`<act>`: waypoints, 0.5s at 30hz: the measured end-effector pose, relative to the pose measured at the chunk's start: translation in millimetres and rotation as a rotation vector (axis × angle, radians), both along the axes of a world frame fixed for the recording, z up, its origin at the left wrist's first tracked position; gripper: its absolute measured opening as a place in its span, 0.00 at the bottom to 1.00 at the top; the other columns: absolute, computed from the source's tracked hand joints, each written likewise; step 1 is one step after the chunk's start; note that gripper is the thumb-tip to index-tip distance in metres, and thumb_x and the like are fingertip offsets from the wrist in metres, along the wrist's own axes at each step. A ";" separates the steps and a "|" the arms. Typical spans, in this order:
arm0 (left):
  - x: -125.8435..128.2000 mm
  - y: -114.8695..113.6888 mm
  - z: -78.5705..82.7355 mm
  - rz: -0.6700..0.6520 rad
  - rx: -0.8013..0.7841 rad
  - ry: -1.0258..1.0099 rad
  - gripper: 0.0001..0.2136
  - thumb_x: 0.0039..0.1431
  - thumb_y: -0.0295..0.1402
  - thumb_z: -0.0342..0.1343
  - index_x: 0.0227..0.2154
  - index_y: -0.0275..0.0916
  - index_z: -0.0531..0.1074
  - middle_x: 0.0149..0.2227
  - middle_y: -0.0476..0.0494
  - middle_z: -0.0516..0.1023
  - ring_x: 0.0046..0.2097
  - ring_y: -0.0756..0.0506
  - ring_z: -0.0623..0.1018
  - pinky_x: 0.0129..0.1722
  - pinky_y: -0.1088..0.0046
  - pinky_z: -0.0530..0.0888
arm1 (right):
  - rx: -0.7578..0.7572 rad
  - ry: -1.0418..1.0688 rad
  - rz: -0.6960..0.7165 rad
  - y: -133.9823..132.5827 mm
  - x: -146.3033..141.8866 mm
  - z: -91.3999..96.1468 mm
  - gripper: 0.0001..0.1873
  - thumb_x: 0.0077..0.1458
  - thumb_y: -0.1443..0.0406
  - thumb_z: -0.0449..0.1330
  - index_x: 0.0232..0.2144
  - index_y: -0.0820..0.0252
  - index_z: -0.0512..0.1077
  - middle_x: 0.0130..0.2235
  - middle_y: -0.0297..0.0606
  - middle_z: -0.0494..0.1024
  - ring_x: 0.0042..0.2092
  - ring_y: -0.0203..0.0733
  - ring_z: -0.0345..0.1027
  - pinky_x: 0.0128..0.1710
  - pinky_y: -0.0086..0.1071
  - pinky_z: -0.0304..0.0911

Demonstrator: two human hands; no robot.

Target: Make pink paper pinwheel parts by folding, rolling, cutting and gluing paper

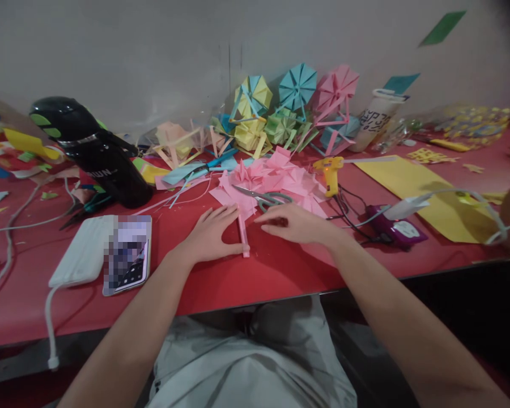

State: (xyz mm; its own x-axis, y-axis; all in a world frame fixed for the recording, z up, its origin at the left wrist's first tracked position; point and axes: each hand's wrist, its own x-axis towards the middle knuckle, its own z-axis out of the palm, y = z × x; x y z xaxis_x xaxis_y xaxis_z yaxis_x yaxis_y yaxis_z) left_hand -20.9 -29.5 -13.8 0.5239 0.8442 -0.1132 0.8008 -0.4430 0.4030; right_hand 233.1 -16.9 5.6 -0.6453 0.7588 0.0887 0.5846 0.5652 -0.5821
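Note:
A narrow folded pink paper strip [242, 229] lies on the red tabletop, pointing away from me. My left hand [215, 232] rests flat beside it with fingers stretched out. The thumb touches the strip's near end and the fingertips reach its far end. To the right, my right hand [293, 224] hovers just above the table, its thumb and fingers loosely bent and apart, with nothing visible in them. Scissors [267, 197] with grey-green handles lie right beyond my hands, on a heap of folded pink paper pieces [276, 173].
Paper Ferris-wheel-like models [297, 85] stand along the wall. A yellow glue gun [330, 173] sits behind my right hand, near a purple power adapter [395, 226] and yellow sheet [425, 192]. At left are a black bottle [106, 158], white power bank [83, 252] and phone [127, 255].

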 end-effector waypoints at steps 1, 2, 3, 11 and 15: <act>0.2 0.0 0.2 -0.002 0.000 -0.003 0.49 0.52 0.65 0.53 0.71 0.43 0.50 0.73 0.43 0.46 0.73 0.35 0.47 0.71 0.49 0.44 | 0.048 -0.025 0.011 0.2 -6.5 -0.7 0.16 0.59 0.67 0.57 0.47 0.59 0.80 0.44 0.43 0.83 0.42 0.42 0.75 0.44 0.34 0.66; 0.5 0.0 0.6 -0.003 -0.002 -0.004 0.49 0.51 0.65 0.54 0.71 0.43 0.50 0.73 0.43 0.47 0.73 0.35 0.48 0.71 0.49 0.44 | 0.086 -0.054 0.015 0.2 -11.4 -1.2 0.16 0.59 0.68 0.57 0.47 0.59 0.80 0.44 0.43 0.83 0.43 0.43 0.75 0.44 0.35 0.65; 0.8 0.0 0.9 -0.002 -0.005 -0.004 0.49 0.51 0.65 0.54 0.70 0.43 0.51 0.73 0.43 0.47 0.73 0.35 0.48 0.71 0.49 0.44 | 0.116 -0.074 0.009 0.0 -14.8 -1.5 0.17 0.58 0.69 0.57 0.47 0.59 0.80 0.44 0.43 0.83 0.43 0.43 0.75 0.45 0.35 0.65; 1.0 0.0 -0.1 -0.009 0.009 -0.004 0.49 0.52 0.64 0.54 0.70 0.43 0.50 0.73 0.42 0.47 0.73 0.35 0.48 0.71 0.49 0.44 | 0.211 -0.264 -0.032 -6.5 -23.3 -11.5 0.23 0.59 0.69 0.53 0.55 0.54 0.75 0.49 0.40 0.80 0.49 0.44 0.73 0.43 0.33 0.63; 1.5 -0.1 0.3 -0.002 -0.002 0.013 0.49 0.52 0.64 0.54 0.71 0.42 0.50 0.73 0.42 0.46 0.73 0.35 0.48 0.71 0.49 0.44 | 0.292 -0.377 -0.058 -11.9 -28.7 -15.2 0.23 0.61 0.68 0.51 0.55 0.54 0.75 0.46 0.41 0.80 0.46 0.43 0.73 0.34 0.32 0.58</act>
